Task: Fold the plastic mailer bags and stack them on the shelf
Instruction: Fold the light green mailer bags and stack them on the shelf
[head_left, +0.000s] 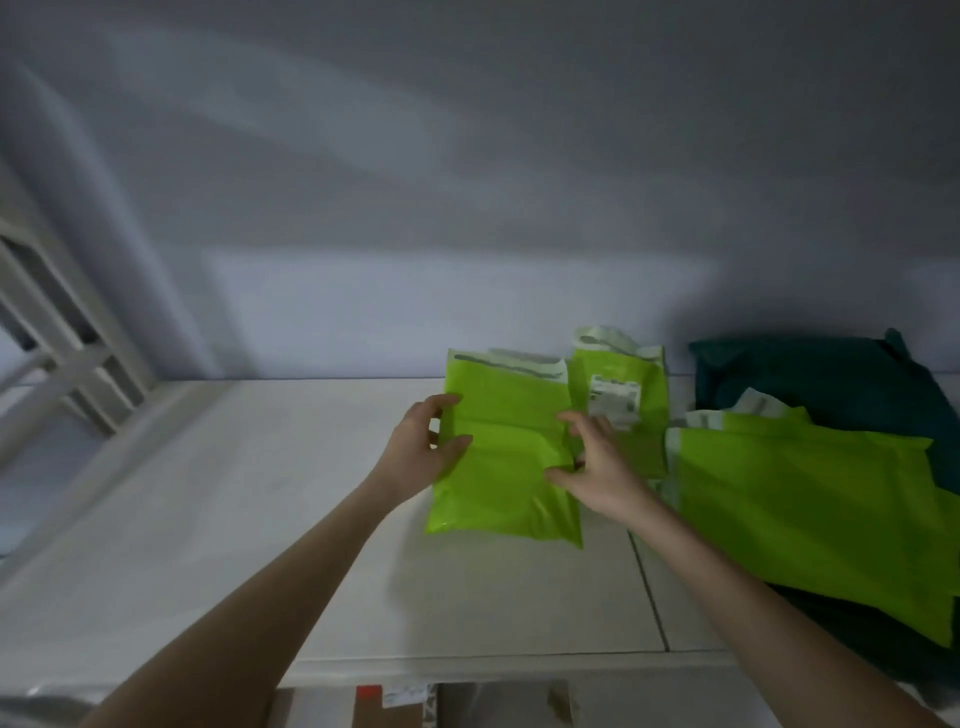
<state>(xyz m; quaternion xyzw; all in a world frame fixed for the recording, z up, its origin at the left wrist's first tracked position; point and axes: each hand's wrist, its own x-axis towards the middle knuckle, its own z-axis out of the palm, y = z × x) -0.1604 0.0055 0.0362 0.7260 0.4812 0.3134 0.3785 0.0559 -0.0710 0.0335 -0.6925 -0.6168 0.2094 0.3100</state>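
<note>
The folding step looks to be in hand: a lime-green mailer bag (506, 457) lies flat on the white shelf (218, 499) with its pale sealing flap toward the wall, and both hands work its side edges. The left hand (423, 447) has a grip on the bag's left edge, thumb over the top face and fingers curled round behind; the right hand (592, 462) pinches the bag's right edge, thumb and fingers closed on the plastic where it puckers. Judging from this, the next move calls for drawing one edge across the other to make a crease, then pressing it flat so the slick film does not spring open. Just beside the bag, on its right, a second green mailer with a label (621, 410) leans toward the wall, and further right of it a larger green mailer (810, 514) lies over a dark teal bag (841, 379); these appear not yet folded. The shelf is smooth and pale, with a thin dark seam (649, 597) running front to back, right of the held bag. Behind the bag rises a plain grey-white wall (467, 208); far to its left stands a white slatted frame (57, 332). Below the shelf's front edge, cardboard boxes (395, 706) show dimly.
</note>
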